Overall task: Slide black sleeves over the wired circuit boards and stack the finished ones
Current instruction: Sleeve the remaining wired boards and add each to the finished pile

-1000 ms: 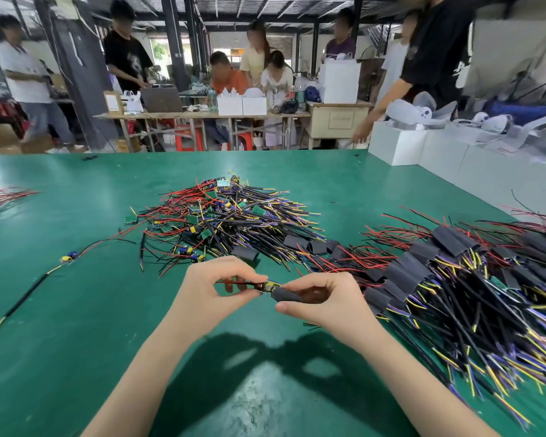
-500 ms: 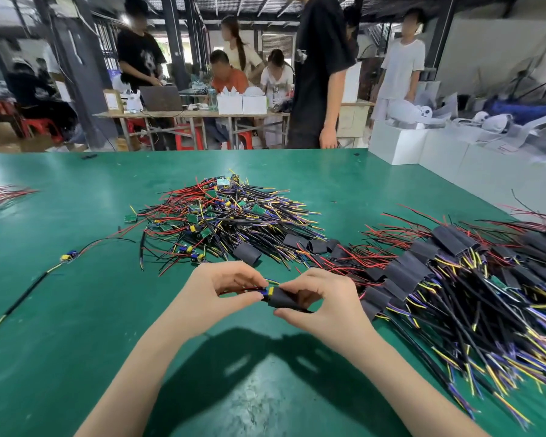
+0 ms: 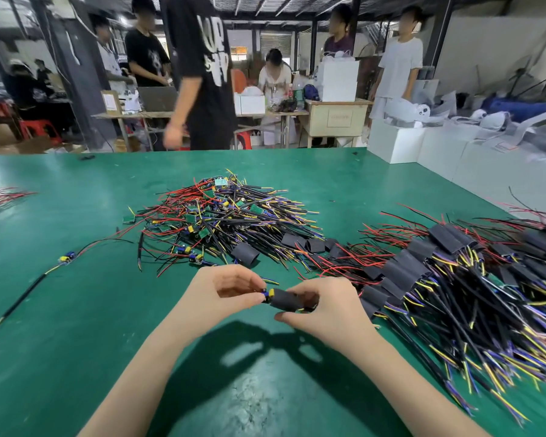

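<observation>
Above the near middle of the desk (image 3: 76, 310), the left hand (image 3: 221, 294) pinches the board end (image 3: 267, 293) while the right hand (image 3: 325, 307) pinches the sleeve (image 3: 286, 300); best hold the board steady and slide the sleeve left until covered.

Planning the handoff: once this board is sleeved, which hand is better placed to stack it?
Right hand, probably: it already grips the black sleeve, and the finished pile lies on its side.
</observation>
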`<state>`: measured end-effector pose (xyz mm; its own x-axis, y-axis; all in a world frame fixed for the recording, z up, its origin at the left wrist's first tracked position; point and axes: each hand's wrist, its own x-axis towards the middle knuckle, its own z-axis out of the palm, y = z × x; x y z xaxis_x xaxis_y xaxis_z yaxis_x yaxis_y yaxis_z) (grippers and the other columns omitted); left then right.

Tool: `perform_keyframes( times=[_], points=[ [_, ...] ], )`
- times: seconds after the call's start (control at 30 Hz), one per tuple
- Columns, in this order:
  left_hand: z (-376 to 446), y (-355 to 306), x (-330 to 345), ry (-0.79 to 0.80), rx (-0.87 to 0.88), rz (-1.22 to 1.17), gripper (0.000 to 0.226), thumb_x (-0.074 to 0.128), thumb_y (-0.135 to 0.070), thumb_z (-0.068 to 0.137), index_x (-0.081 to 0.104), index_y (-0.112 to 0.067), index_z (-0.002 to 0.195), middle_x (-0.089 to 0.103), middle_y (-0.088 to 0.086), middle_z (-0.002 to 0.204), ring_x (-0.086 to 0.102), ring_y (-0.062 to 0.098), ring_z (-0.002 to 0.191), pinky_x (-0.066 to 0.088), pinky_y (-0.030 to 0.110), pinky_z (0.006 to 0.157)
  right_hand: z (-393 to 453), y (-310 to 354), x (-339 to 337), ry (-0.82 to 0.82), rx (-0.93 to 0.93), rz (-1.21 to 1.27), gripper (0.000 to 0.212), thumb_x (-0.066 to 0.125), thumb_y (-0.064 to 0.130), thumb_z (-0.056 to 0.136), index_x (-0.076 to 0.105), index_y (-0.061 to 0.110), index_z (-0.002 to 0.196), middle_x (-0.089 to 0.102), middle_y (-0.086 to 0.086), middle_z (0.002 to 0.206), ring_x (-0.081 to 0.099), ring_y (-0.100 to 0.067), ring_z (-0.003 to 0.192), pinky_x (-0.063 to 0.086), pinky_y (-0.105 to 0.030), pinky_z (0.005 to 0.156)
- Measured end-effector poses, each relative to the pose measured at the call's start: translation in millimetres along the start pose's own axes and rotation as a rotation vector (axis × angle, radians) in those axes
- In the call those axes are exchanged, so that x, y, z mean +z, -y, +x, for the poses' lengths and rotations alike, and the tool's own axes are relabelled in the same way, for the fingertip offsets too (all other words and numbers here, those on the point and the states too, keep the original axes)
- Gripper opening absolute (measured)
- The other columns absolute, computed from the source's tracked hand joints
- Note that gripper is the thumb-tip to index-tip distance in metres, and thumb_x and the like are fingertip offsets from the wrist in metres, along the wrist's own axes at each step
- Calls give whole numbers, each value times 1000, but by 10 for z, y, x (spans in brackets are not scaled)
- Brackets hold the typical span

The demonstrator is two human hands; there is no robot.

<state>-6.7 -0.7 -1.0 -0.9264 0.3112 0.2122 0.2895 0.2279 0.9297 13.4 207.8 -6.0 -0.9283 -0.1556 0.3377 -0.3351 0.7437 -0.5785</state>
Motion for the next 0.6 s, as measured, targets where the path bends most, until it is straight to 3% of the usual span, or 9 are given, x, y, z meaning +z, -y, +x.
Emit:
perform_keyframes(
  times=[0.23,0.5,0.6],
  points=[
    [-3,34,58,14,0,32,14,78,2,76,74,-8,84,76,5,83,71,11,75,54,18,74,0,-15,58,85,-10,-42,22,73,33,71,68,12,75,57,-8,59,45,-29,64,40,-35,61],
    [-4,57,101,55,14,53,16,78,3,76,75,-11,82,76,3,82,71,11,73,55,20,75,-17,-12,111,113,-59,-107,15,68,27,70,64,14,76,44,-6,57,33,-21,60,38,-36,60],
    [1,43,72,47,11,17,15,78,2,77,75,-11,85,76,4,83,70,10,74,53,17,74,-4,-4,90,84,-60,-63,17,69,27,70,67,15,81,50,-7,59,40,-25,62,39,-35,60]
  ],
)
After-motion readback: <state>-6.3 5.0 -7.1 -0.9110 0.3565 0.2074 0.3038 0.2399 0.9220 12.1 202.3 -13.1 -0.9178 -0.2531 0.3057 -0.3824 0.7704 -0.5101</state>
